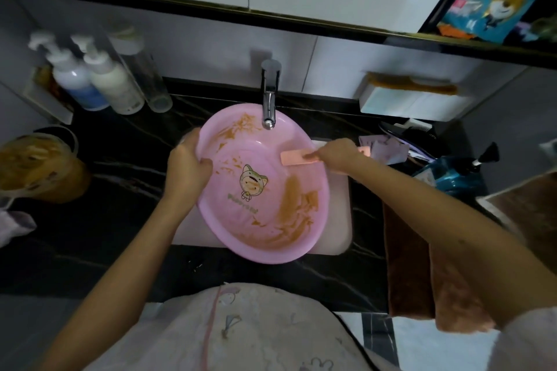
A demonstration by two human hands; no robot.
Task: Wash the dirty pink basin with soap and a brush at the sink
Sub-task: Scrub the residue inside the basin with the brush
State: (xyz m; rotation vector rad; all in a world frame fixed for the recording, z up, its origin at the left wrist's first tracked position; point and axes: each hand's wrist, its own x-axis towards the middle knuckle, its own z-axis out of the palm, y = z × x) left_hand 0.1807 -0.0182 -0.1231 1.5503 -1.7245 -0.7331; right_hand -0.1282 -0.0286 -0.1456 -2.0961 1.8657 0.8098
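Since pink basin (265, 190) looks thin plastic, prob light, slightly flexy, slippery once soapy; sits tilted in sink (340, 220) under tap (269, 99), brown smears inside. Best hold = rim. L hand (188, 164) clamps left rim; R hand (334, 153) grips pink brush (297, 158) over right inner wall.

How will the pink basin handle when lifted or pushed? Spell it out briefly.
Probably light: the left hand alone steadies the pink basin by its rim. Likely to tip or slide if released, since it overhangs the front edge of the sink. Its thin plastic may flex under the brush in the right hand.
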